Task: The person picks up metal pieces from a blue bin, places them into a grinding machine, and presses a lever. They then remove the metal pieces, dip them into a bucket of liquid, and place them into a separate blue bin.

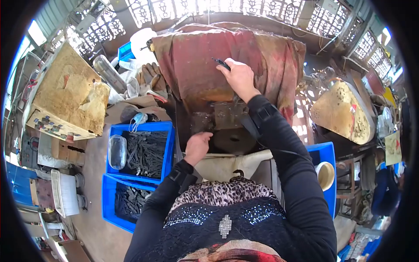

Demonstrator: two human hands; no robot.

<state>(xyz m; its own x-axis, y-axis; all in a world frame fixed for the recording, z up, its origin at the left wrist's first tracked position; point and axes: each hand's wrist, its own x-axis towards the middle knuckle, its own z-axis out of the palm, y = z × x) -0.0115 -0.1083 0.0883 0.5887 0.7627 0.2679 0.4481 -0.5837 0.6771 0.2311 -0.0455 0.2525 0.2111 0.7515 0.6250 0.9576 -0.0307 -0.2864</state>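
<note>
My right hand (241, 80) is raised in front of the red cloth cover (196, 61), closed around a slim dark piece (221, 63) whose thin end points up and left. What kind of piece it is I cannot make out. Lower down, my left hand (197, 147) has its fingers curled in, close to the left side of a dark round wheel (235, 139) under the cover. Whatever those fingers hold, if anything, is hidden. Blue bins, an upper (171, 150) and a lower (109, 205), stand at my left with many slim dark grey pieces (146, 153) inside.
A clear plastic box (117, 152) lies in the upper bin. Worn gloves (151, 77) sit beyond it. Boxy worn machine housings stand left (65, 87) and right (340, 111). At my right is another blue bin (321, 150) with a cream cylinder (325, 175).
</note>
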